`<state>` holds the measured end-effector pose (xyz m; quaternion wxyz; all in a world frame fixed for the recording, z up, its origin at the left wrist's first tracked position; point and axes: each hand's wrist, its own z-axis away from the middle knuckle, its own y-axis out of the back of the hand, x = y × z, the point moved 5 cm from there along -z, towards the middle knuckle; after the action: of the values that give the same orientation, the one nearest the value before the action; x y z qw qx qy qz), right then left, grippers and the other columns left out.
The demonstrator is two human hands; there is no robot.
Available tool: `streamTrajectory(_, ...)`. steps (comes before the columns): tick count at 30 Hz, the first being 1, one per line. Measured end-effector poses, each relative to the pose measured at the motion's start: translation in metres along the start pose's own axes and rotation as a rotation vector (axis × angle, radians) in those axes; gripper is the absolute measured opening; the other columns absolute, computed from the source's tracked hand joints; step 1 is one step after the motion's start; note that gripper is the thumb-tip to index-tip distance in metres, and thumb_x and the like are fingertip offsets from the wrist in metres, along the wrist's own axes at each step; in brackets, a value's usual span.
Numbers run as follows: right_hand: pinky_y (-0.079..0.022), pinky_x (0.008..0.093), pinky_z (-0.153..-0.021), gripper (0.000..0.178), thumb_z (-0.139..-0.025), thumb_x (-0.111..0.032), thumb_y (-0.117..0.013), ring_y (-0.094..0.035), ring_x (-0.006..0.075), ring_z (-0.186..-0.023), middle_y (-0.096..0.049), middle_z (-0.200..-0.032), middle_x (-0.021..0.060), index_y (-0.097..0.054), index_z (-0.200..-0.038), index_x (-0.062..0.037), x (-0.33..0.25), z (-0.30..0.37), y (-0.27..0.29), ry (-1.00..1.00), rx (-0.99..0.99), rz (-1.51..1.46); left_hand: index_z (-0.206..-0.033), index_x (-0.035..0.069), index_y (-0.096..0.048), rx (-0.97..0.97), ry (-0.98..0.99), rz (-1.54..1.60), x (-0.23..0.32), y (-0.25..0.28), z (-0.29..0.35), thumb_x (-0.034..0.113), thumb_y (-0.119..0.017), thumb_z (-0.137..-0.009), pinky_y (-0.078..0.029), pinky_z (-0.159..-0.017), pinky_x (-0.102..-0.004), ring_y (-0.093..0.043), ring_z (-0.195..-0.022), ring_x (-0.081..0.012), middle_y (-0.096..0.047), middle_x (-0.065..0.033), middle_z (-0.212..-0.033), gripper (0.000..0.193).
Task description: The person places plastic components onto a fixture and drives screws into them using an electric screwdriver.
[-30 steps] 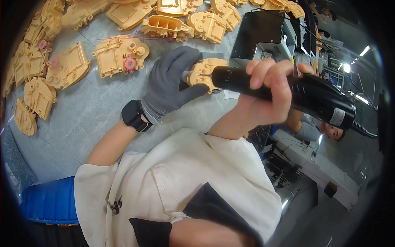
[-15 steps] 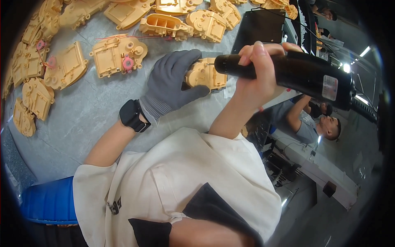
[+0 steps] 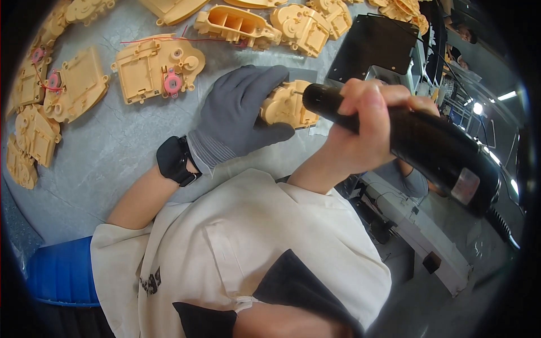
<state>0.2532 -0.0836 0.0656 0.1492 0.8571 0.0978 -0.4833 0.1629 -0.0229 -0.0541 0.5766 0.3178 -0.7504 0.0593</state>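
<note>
My left hand (image 3: 234, 110), in a grey glove, is closed round a small yellow plastic housing (image 3: 285, 107) with round bosses. Thumb and fingers press on its two sides, and a dark flat block (image 3: 304, 74) shows behind it. In my bare right hand (image 3: 363, 127) is a black electric screwdriver (image 3: 439, 149), my fingers wrapped about its body. Its thin bit points left and reaches the upper part of the housing. Whether the bit sits on a screw is too small to tell.
A larger yellow housing (image 3: 143, 67) with a pink round part (image 3: 172, 83) and red wires lies left of my hands. Several more yellow housings (image 3: 79, 84) line the table's left and far sides. A black flat-topped box (image 3: 372, 45) stands beyond the screwdriver; a blue bin (image 3: 62, 273) is at lower left.
The rear of the screwdriver has swung downward, so it tilts more steeply. Its nose has shifted slightly right, leaving the bit visible. My left hand still holds the yellow housing.
</note>
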Motion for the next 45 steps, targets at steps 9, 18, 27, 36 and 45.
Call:
streamTrajectory(9, -0.041, 0.0347, -0.049, 0.044, -0.070, 0.006, -0.048, -0.043, 0.0171, -0.043, -0.045, -0.061, 0.0064, -0.040, -0.110, -0.0076, 0.005, 0.004, 0.016, 0.070, -0.019, -0.197, -0.126, 0.004, -0.041, -0.148, 0.025, -0.132, 0.008, -0.016, -0.007, 0.041, -0.068, -0.067, -0.037, -0.090, -0.0411, -0.050, -0.103, -0.0306, -0.056, -0.0140, -0.105, 0.074)
streamTrajectory(18, -0.036, 0.0312, -0.060, 0.025, -0.083, -0.014, -0.049, -0.041, 0.0124, -0.052, -0.044, -0.064, 0.0006, -0.043, -0.107, -0.0088, -0.058, 0.035, 0.167, 0.314, 0.490, -0.372, -0.116, 0.003, -0.050, -0.315, 0.370, 0.260, 0.051, 0.024, -0.058, 0.035, -0.060, -0.078, -0.048, -0.077, -0.0315, -0.059, -0.091, -0.0233, -0.060, -0.0120, -0.097, 0.052)
streamTrajectory(27, -0.038, 0.0325, -0.067, 0.021, -0.081, -0.011, -0.051, -0.042, 0.0144, -0.059, -0.044, -0.065, 0.0023, -0.049, -0.102, -0.0072, -0.031, 0.039, 0.152, 0.024, 0.348, -0.658, -0.121, 0.005, -0.046, 0.083, 0.106, 0.172, -0.001, 0.423, 0.153, 0.028, -0.061, -0.076, -0.043, -0.088, -0.0323, -0.053, -0.104, -0.0232, -0.051, -0.0133, -0.114, 0.053)
streamTrajectory(36, -0.039, 0.0349, -0.062, 0.050, -0.088, -0.041, -0.049, -0.047, 0.0156, -0.056, -0.048, -0.067, 0.0035, -0.036, -0.128, -0.0122, -0.037, 0.041, 0.140, 0.073, 0.255, -0.625, -0.122, 0.010, -0.045, 0.110, -0.063, -0.458, 0.049, 0.202, 0.067, 0.018, -0.062, -0.067, -0.036, -0.097, -0.0387, -0.044, -0.115, -0.0278, -0.044, -0.0161, -0.124, 0.058)
streamTrajectory(45, -0.039, 0.0346, -0.063, 0.061, -0.082, -0.050, -0.055, -0.048, 0.0198, -0.064, -0.049, -0.073, 0.0086, -0.037, -0.124, -0.0080, -0.004, 0.044, 0.171, 0.013, 0.328, -0.526, -0.116, 0.017, -0.051, -0.079, 0.187, -1.072, 0.009, 0.086, -0.012, 0.019, -0.068, -0.060, -0.044, -0.082, -0.0411, -0.054, -0.094, -0.0275, -0.054, -0.0096, -0.104, 0.059)
